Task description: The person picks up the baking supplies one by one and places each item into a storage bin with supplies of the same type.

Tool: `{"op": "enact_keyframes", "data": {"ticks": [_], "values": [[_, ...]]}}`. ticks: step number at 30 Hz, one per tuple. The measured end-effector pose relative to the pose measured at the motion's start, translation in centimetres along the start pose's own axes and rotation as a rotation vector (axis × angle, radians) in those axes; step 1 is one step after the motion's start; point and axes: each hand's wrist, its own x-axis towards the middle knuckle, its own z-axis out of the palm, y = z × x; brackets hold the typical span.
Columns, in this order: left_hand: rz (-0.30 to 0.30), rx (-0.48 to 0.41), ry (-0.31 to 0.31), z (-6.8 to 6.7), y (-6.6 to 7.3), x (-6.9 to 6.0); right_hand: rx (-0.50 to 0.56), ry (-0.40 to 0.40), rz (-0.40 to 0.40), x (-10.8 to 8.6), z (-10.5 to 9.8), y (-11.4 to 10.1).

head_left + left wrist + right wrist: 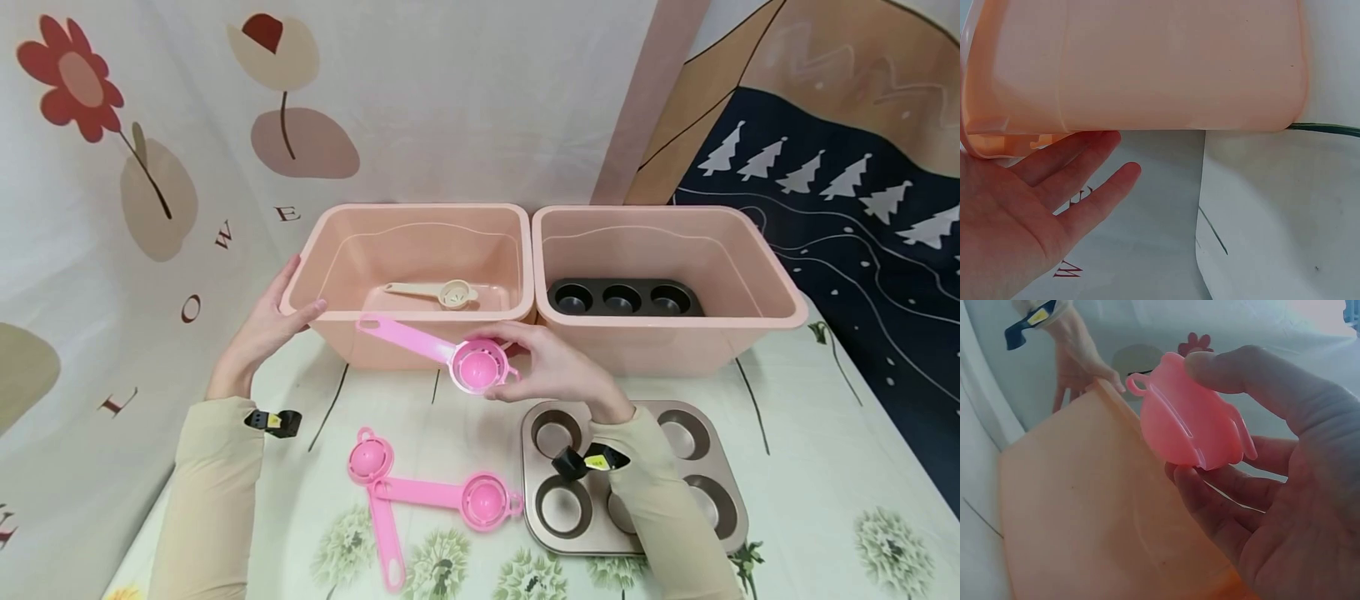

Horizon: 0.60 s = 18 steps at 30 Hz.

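Observation:
My right hand (528, 358) holds a pink egg separator (480, 367) by its cup, in front of the left pink bin (405, 340). Its long handle points up and to the left, overlapping the bin's front rim. Seen from the right wrist, the thumb presses one side of the pink cup (1191, 419), with fingertips beneath it. At the bin's left front corner is my left hand (262, 325), thumb along the rim and fingers fairly straight against the outer side. A cream egg separator (453, 293) lies inside this bin.
Two more pink egg separators (483, 500) (370, 458) lie crossed on the flowered cloth (300, 533). The right pink bin (667, 346) contains a dark muffin tin (622, 298). A bronze muffin tin (562, 507) sits under my right forearm. A printed curtain (450, 100) hangs behind.

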Motion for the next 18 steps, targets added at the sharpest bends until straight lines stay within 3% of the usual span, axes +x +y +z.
{"op": "enact_keyframes", "data": {"ticks": [10,18], "values": [[0.002,-0.006,0.006,0.1,0.0,-0.1,0.036,-0.004,-0.006,1.0,-1.3,-0.4],[0.021,-0.024,0.010,0.1,-0.2,0.0,-0.017,-0.002,-0.021,2.0,-1.7,-0.3]]}}
